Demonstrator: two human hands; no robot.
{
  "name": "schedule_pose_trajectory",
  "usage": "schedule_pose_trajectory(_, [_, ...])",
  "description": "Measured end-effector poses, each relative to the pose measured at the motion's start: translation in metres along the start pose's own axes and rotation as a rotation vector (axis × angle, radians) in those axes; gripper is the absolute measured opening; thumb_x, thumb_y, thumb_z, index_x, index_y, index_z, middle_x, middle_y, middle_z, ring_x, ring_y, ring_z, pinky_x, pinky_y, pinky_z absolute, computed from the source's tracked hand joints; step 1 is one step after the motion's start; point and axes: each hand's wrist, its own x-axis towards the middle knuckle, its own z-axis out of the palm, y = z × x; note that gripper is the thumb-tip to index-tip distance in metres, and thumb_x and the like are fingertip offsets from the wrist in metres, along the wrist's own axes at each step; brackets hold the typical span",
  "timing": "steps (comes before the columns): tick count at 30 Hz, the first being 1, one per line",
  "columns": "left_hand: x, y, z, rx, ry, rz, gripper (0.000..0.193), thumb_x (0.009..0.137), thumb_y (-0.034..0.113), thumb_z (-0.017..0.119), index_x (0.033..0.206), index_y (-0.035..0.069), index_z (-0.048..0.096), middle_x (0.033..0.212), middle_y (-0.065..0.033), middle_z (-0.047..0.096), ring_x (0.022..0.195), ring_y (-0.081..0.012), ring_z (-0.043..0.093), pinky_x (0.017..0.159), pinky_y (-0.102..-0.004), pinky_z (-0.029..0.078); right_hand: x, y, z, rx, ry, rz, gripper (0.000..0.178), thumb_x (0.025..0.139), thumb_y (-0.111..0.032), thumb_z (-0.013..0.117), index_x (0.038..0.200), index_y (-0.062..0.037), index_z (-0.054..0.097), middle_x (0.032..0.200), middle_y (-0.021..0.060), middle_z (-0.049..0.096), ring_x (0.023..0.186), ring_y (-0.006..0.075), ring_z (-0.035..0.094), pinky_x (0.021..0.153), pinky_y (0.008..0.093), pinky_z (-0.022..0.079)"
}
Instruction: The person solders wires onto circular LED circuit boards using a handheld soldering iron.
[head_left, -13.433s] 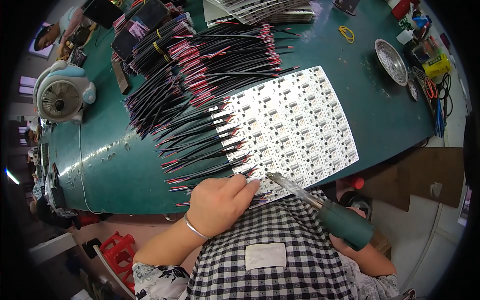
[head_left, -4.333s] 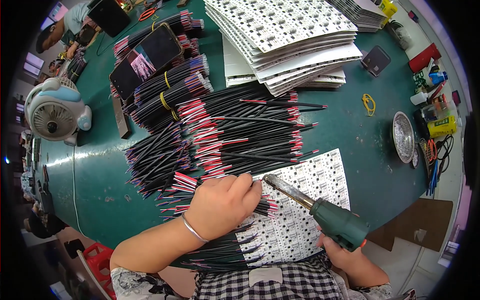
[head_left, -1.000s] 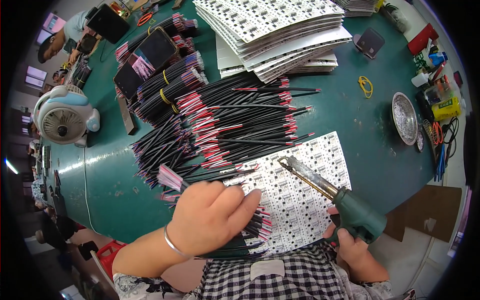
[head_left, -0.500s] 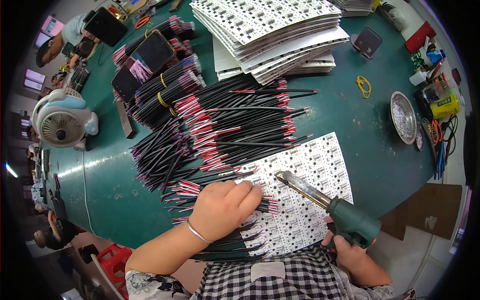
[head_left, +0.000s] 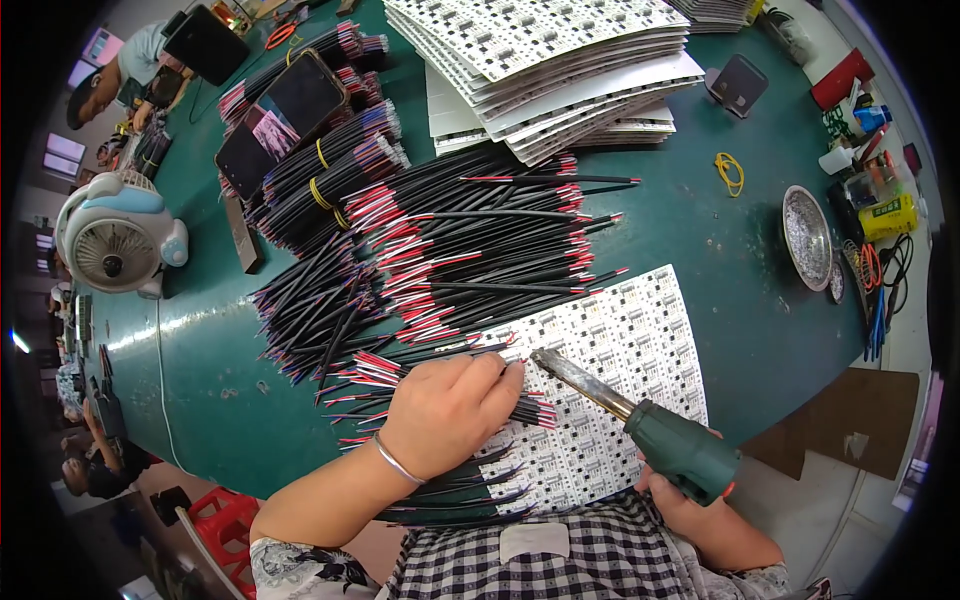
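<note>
My left hand (head_left: 445,415) is closed over a white circuit board sheet (head_left: 630,360), thumb and forefinger pinched together on a black wire whose red end just shows at the fingertips. More black wires (head_left: 532,410) with red and white ends stick out beneath that hand. In my right hand (head_left: 680,505) is a green-handled soldering iron (head_left: 685,452), its metal tip close to the pinched fingertips, above the board. Along the board's left edge, wires (head_left: 460,500) lie with their ends on it. The palm hides part of the wires.
Beyond the board lies a large heap of black wires (head_left: 480,240). Tied wire bundles (head_left: 330,180) carry a phone (head_left: 280,125). Stacked board sheets (head_left: 560,80) stand at the back. A small fan (head_left: 115,240) is at left; a metal bowl (head_left: 806,235) sits at right.
The soldering iron has moved left, bringing its tip nearer to my left fingertips. My left hand stays almost in place, still pinching.
</note>
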Motion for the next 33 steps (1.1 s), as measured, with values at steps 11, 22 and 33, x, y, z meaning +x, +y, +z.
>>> schedule_pose_trajectory(11, [0.001, 0.0, 0.0, -0.019, -0.021, -0.003, 0.027, 0.076, 0.012, 0.063, 0.102, 0.009, 0.068, 0.089, -0.0029, 0.059, 0.071, -0.0166, 0.06, 0.054, -0.0292, 0.047, 0.01, -0.012, -0.002, -0.208, 0.033, -0.122, 0.025, 0.085, -0.004, 0.061, 0.11, 0.0014, 0.061, 0.081, 0.0062, 0.065, 0.065, 0.0129, 0.066, 0.07, 0.0271, 0.051])
schedule_pose_trajectory(22, [0.001, -0.001, 0.001, -0.01, 0.011, 0.003, 0.024, 0.076, 0.013, 0.063, 0.1, 0.011, 0.069, 0.087, -0.0009, 0.061, 0.069, -0.0151, 0.06, 0.054, -0.0284, 0.046, 0.001, -0.005, -0.001, -0.147, 0.056, -0.212, 0.034, 0.085, -0.003, 0.06, 0.118, 0.004, 0.053, 0.083, 0.0092, 0.065, 0.064, 0.0153, 0.065, 0.064, 0.0285, 0.053])
schedule_pose_trajectory(33, [0.001, -0.002, 0.003, 0.01, 0.068, 0.031, 0.024, 0.074, 0.013, 0.064, 0.097, 0.013, 0.07, 0.086, 0.0006, 0.061, 0.066, -0.0133, 0.058, 0.053, -0.028, 0.045, -0.008, 0.003, 0.004, -0.201, 0.042, -0.145, 0.032, 0.084, -0.002, 0.062, 0.116, 0.003, 0.059, 0.096, 0.0112, 0.063, 0.063, 0.0129, 0.065, 0.061, 0.0249, 0.053])
